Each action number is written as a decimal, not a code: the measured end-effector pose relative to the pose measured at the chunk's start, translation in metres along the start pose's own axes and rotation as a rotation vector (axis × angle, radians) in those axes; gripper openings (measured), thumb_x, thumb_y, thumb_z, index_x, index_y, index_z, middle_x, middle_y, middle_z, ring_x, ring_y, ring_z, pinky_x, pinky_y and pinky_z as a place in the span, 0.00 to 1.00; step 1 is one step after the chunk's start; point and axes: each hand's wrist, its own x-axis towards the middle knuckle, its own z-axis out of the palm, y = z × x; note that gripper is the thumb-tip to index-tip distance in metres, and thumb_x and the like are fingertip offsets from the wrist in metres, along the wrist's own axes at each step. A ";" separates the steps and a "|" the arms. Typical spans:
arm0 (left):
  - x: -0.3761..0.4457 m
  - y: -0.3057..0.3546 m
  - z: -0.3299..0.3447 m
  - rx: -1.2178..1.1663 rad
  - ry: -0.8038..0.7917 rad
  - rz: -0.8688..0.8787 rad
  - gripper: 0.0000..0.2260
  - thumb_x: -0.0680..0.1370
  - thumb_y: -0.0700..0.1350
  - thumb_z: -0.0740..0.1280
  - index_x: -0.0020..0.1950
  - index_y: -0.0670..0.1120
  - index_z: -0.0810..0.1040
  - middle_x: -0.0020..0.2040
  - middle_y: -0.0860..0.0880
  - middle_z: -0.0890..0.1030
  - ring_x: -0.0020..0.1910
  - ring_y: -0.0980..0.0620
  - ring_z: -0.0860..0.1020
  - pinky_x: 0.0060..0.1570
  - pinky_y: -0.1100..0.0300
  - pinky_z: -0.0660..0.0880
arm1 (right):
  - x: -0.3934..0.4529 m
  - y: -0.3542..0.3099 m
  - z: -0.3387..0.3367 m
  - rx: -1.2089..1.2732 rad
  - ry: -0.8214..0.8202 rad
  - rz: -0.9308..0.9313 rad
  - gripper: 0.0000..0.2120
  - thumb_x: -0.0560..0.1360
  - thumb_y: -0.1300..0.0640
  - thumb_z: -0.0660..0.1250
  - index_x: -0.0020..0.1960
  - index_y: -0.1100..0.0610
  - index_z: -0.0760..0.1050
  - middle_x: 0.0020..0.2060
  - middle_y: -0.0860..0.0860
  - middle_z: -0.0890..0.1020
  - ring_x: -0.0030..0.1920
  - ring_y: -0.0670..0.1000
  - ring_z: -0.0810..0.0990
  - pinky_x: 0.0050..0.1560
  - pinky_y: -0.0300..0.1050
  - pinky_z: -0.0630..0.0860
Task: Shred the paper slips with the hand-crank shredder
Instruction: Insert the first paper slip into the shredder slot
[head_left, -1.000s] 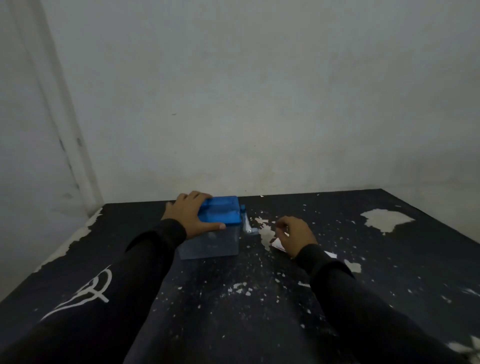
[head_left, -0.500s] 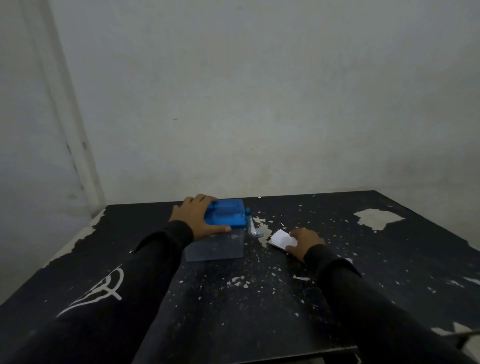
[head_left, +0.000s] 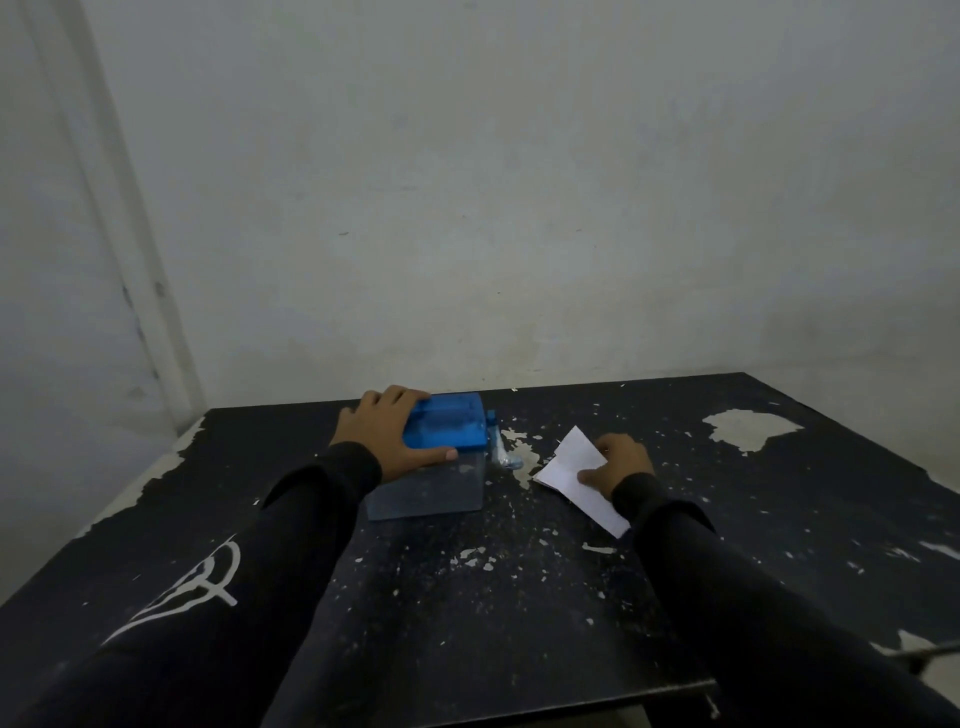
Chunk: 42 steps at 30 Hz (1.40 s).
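The shredder (head_left: 434, 457) stands near the counter's (head_left: 519, 597) far edge, toward its far left corner; the left hand (head_left: 384, 441) lies flat over its blue lid, grip spread and pressing, not clamped; the right hand (head_left: 621, 462) pinches the paper slips (head_left: 574, 470) just beside the crank (head_left: 496, 441), lifting one edge; the clear bin looks empty, so by my judgement feeding and cranking are all still to do.

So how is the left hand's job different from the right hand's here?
The left hand lies flat over the blue lid of the shredder, bracing it; the right hand pinches white paper slips. The left hand sits up on the box; the right hand is low at the black table. Both wear black sleeves, and neither touches the crank.
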 end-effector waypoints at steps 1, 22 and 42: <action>0.000 0.000 0.000 -0.002 0.000 0.000 0.52 0.59 0.84 0.52 0.77 0.58 0.63 0.74 0.53 0.68 0.70 0.46 0.68 0.69 0.39 0.66 | 0.000 0.001 0.000 0.010 0.004 0.001 0.18 0.74 0.57 0.76 0.61 0.58 0.78 0.60 0.57 0.81 0.59 0.56 0.80 0.63 0.53 0.77; -0.001 -0.010 -0.013 -0.535 0.061 -0.073 0.34 0.68 0.73 0.63 0.68 0.56 0.76 0.67 0.51 0.78 0.66 0.48 0.75 0.69 0.43 0.71 | -0.032 -0.099 -0.014 0.457 0.128 -0.516 0.12 0.80 0.55 0.68 0.61 0.52 0.69 0.51 0.48 0.76 0.52 0.54 0.79 0.53 0.52 0.79; 0.006 -0.023 -0.022 -0.908 0.368 -0.133 0.06 0.75 0.36 0.75 0.48 0.45 0.82 0.46 0.47 0.84 0.45 0.51 0.82 0.50 0.59 0.80 | -0.038 -0.180 0.037 0.442 -0.054 -0.599 0.27 0.75 0.58 0.74 0.71 0.52 0.69 0.55 0.51 0.81 0.49 0.46 0.80 0.51 0.36 0.78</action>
